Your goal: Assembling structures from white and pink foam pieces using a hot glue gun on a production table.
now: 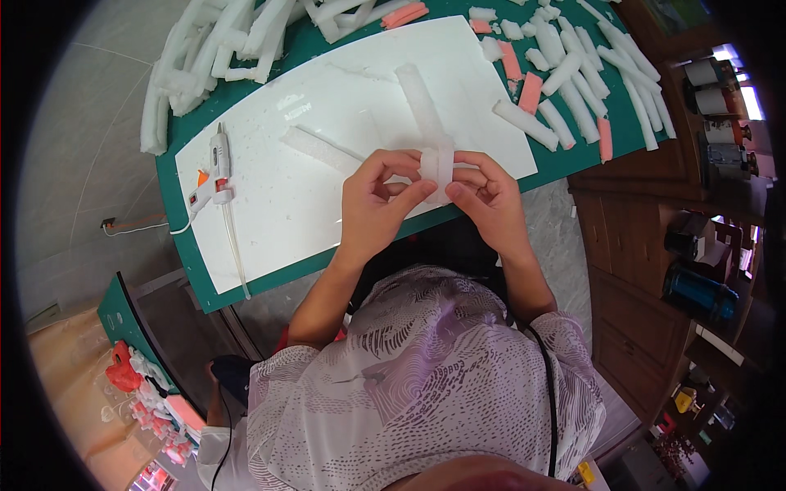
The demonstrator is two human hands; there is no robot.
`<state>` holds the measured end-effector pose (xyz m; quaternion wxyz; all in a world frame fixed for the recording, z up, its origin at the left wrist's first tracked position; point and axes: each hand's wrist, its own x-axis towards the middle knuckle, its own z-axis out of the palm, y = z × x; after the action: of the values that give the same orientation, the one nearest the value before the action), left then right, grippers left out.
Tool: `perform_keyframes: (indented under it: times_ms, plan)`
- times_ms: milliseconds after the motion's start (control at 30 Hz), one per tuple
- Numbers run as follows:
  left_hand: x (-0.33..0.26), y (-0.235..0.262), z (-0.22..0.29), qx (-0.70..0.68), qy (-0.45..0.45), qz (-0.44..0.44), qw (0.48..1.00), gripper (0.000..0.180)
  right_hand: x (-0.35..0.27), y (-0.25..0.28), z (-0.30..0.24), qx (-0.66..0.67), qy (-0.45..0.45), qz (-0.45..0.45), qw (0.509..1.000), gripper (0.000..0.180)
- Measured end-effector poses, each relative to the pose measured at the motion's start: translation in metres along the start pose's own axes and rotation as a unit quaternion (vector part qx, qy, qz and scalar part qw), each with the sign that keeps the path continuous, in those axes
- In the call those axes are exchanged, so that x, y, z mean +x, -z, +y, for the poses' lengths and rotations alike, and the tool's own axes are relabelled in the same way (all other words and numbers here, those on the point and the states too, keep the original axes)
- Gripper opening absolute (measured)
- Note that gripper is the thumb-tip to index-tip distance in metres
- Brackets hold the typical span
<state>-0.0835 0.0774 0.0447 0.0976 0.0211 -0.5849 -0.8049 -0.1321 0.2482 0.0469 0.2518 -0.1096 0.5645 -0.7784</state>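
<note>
No containers in clear view. At frame centre, left hand (378,196) and right hand (483,196) both pinched shut on foam strip (436,168), folded between fingertips, over white sheet (344,106). Glue gun (218,168) lying left; foam pieces (573,90) upper right.

We cannot see the near end of the white foam strip (426,106): it disappears behind the fingers of our left hand (372,200) and right hand (483,196), so how it is folded there stays unclear. The pile of white foam pieces (205,49) is cut off by the top edge. Small items on the wooden shelves (704,270) at right are too dark and blurred to identify.
</note>
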Motion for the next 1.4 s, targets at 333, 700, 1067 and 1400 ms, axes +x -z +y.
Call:
perform_keyframes:
  times_ms: [333,700,1067,1400]
  plan:
    - [-0.007,-0.005,0.007,0.152,-0.071,-0.039,0.985,0.046,0.000,0.005,0.000,0.007,0.011,0.004,1.000,0.032]
    - [-0.011,-0.002,0.003,0.357,-0.140,-0.041,0.923,0.052,0.000,0.009,0.002,0.020,0.025,-0.020,0.999,0.028]
    - [-0.012,0.006,-0.001,0.078,-0.002,-0.089,0.993,0.031,0.002,0.016,-0.005,-0.073,0.010,-0.074,0.995,0.033]
    - [-0.018,0.009,-0.004,0.139,0.014,-0.089,0.986,0.033,0.001,0.016,-0.004,-0.099,0.031,-0.034,0.994,0.031]
